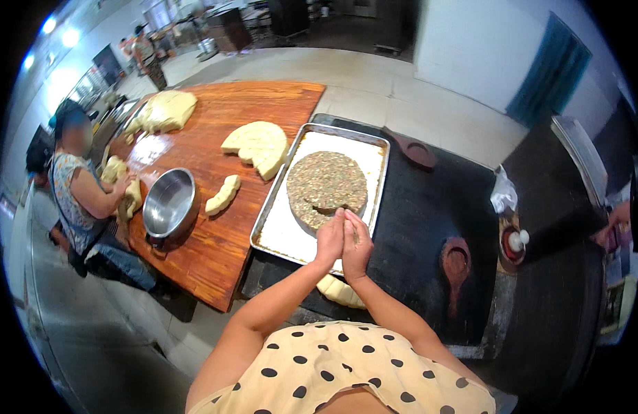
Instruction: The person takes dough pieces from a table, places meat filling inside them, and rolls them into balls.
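A thick round slab of speckled nut-and-seed filling lies on a white-lined metal baking tray. A dark notch is broken into its near edge. Right at that notch, my left hand and my right hand are pressed together with fingers curled inward. What lies between them is mostly hidden; it may be a lump of the filling. Below my wrists, a piece of pale scored dough rests on the dark worktop, partly covered by my forearms.
On the wooden table at left sit a metal bowl, a cut round of dough, a dough strip and a big dough mass. A co-worker handles dough there. Wooden molds lie on the black worktop.
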Action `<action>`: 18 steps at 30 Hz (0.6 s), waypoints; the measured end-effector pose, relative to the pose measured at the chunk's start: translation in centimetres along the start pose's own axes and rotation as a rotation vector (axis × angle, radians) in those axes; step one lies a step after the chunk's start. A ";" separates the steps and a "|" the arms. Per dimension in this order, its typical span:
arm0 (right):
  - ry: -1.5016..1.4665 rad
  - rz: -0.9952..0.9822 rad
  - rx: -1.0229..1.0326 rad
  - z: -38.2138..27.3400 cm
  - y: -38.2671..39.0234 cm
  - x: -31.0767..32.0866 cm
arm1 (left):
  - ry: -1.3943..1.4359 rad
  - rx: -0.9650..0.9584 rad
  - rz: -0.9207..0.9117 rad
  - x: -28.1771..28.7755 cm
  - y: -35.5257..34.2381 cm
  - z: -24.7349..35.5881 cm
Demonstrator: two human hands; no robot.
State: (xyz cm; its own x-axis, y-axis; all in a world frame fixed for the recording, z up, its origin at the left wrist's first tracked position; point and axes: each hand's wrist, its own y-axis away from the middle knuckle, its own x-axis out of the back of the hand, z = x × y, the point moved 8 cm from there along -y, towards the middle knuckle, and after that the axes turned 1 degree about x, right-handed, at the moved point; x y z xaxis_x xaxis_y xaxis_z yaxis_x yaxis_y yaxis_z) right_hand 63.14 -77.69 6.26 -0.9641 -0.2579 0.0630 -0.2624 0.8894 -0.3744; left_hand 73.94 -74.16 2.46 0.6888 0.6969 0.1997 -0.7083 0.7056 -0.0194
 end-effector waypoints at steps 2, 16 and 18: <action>-0.119 -0.021 -0.114 1.4 -1.2 0.1 | 0.086 0.432 -0.139 -0.3 -0.9 -0.2; 0.084 -0.101 0.121 -2.6 -2.8 -0.9 | 0.060 -0.119 0.112 1.5 -0.6 2.6; 0.112 -0.034 0.177 -2.6 -2.7 -0.3 | -0.057 -0.101 0.069 0.7 -0.2 3.5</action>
State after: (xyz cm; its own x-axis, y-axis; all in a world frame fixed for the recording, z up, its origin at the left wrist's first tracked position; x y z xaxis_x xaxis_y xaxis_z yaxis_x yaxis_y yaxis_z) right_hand 64.06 -78.99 9.69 -0.9559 -0.2341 0.1773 -0.2931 0.7984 -0.5259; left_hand 74.05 -74.29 6.02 0.6271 0.7377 0.2501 -0.7324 0.6677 -0.1330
